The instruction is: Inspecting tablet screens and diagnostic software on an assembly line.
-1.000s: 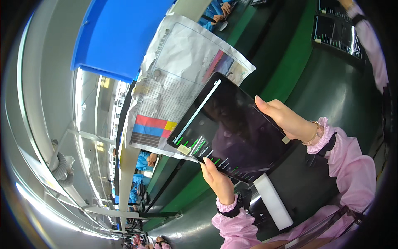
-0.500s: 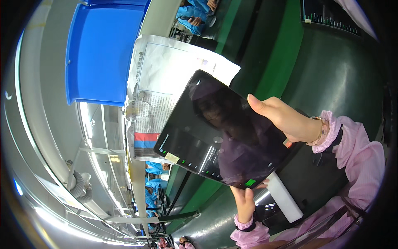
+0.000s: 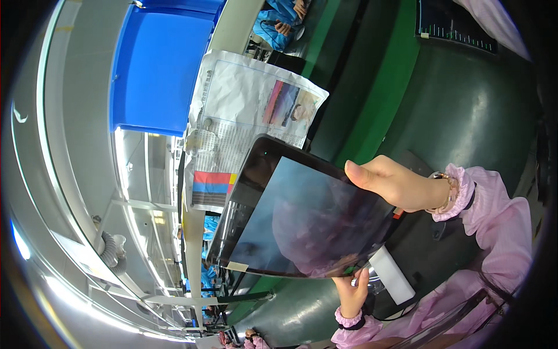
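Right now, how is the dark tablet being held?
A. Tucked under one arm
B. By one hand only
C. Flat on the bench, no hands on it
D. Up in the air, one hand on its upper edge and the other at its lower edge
D: the tablet is raised, with one hand gripping its upper edge and the other hand pinching its lower edge.

Tablet (image 3: 302,221) in front of printed sheet (image 3: 244,116); right hand (image 3: 395,183) at its upper edge, left hand (image 3: 351,291) at its lower edge
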Motion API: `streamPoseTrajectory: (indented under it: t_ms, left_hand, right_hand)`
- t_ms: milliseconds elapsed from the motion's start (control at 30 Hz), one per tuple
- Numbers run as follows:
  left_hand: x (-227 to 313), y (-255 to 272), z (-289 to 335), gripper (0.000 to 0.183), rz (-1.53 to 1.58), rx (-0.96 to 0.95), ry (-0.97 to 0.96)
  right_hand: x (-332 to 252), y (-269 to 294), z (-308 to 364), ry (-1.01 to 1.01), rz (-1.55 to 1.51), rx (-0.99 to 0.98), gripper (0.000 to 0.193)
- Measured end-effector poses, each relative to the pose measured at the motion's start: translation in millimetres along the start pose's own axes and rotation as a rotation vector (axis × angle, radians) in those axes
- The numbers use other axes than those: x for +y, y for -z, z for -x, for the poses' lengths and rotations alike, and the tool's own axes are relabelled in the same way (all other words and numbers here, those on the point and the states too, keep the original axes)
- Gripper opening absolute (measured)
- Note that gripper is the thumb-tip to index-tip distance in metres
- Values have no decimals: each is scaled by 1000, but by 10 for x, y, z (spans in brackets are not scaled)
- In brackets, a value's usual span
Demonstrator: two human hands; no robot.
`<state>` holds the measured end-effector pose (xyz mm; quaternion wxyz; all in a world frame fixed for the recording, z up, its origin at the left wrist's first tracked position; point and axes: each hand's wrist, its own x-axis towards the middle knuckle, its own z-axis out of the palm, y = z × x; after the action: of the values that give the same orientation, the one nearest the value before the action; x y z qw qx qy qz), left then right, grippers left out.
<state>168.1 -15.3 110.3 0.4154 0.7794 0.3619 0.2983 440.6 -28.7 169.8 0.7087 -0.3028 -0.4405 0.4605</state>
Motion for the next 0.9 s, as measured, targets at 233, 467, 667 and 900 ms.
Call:
streamPoseTrajectory:
  t_ms: [233,467,667,900]
  left_hand:
    - [160,-210,107,52,125,95,22]
    - [-4,-144,317,39,-137,38,-60]
    - [-64,-139,396,42,-189,13,-10]
    - [-157,-119,407,39,-216,6,-39]
  right_hand:
    - [-93,-30,150,-96,-43,29,60]
    - [-48,-98,78,-157,32,-30,65]
    - [142,-80,131,-125,-84,-26,65]
    - [-20,-61,184,-262,-53,0,63]
